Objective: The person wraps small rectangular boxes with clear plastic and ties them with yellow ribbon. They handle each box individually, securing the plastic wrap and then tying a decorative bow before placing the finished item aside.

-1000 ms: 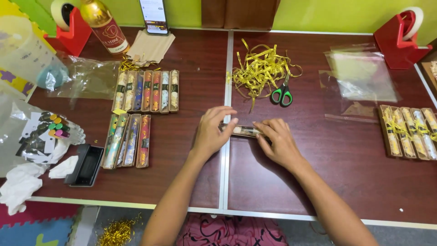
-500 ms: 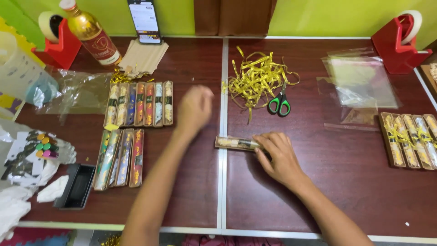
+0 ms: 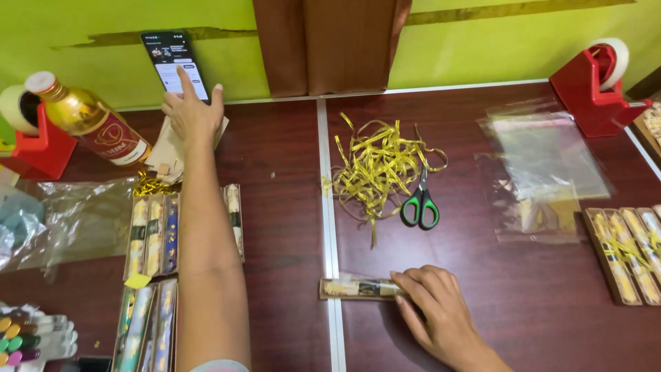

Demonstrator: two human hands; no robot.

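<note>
While I look down from the head camera at the dark red table (image 3: 275, 227), my left hand (image 3: 191, 114) stretches far out to about eleven o'clock, fingers spread and open, the index fingertip touching the screen of the smartphone (image 3: 175, 63) that leans upright against the green wall. That hand holds nothing; its heel hovers over a stack of pale paper sleeves (image 3: 165, 148). My right hand (image 3: 434, 310) lies at about five o'clock, palm down, fingers together and pressed flat onto the right end of a slim wrapped packet (image 3: 354, 288), which lies crosswise over the pale seam in the table, its left end sticking out free. At twelve o'clock from that packet sits a loose tangle of gold ribbon (image 3: 379, 165), with green-handled scissors (image 3: 421, 203) touching its right edge. At two o'clock lie clear plastic bags (image 3: 544, 158), and beyond them a red tape dispenser (image 3: 595, 86). At three o'clock a row of finished packets (image 3: 630, 248) lies side by side. Under my left forearm, at nine o'clock, more wrapped packets (image 3: 155, 231) lie in rows, and a bottle with a golden liquid (image 3: 93, 120) lies tilted at ten o'clock beside another red dispenser (image 3: 34, 141).
</note>
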